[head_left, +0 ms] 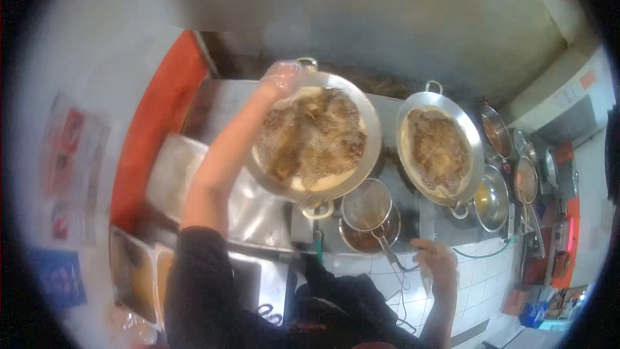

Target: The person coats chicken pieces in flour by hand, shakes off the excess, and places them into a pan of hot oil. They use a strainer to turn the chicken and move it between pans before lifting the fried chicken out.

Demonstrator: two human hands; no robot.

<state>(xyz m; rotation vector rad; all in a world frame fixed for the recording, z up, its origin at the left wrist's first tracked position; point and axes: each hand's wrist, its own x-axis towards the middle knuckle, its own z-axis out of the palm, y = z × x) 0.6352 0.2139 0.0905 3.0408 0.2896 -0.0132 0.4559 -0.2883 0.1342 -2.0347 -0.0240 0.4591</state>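
My left hand [283, 77], in a clear plastic glove, is over the upper left rim of a large metal wok [371, 136] full of bubbling oil and browned food. Its fingers are blurred, and what they hold, if anything, cannot be made out. Lower right, my right hand [434, 257], also gloved, is raised in the air with its fingers apart and nothing in them. Between the hands, a wire strainer [366, 203] rests over a smaller pot [352, 238], its handle pointing towards my right hand. A second wok [475, 155] of frying food stands to the right.
Metal trays [258, 216] lie left of the large wok, beside an orange-red panel [158, 123]. Farther right are a metal bowl [494, 210], another strainer [526, 181] and more pans. A green hose [487, 256] runs along the counter's front edge. Steam rises above the woks.
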